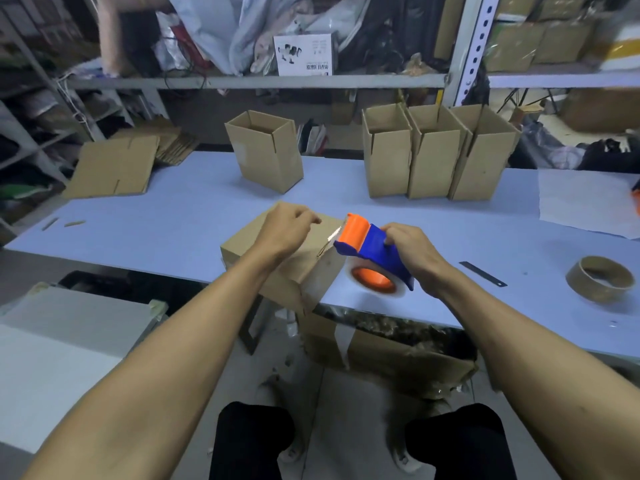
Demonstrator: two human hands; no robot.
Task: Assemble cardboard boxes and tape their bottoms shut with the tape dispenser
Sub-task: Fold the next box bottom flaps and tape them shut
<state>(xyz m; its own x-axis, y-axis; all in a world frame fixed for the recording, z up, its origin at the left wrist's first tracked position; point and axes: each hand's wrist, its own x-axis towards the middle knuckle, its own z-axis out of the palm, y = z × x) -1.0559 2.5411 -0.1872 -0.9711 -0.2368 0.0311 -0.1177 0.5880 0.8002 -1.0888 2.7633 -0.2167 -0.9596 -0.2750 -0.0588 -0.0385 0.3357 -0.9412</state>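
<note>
Both hands on box (291, 258) and tape dispenser (372, 252)

A brown cardboard box (287, 258) lies on its side at the near edge of the pale blue tabletop (173, 220), its closed bottom flaps facing up and its near corner jutting past the edge. The blue and orange tape dispenser (372, 252) sits tilted at the box's right end, its orange front touching the flap seam, a roll of clear tape on an orange core hanging below. Farther back, one open-topped box (265, 154) stands upright alone, and three open boxes (440, 152) stand side by side, touching. Flattened boxes (114, 168) lie stacked at the far left.
</note>
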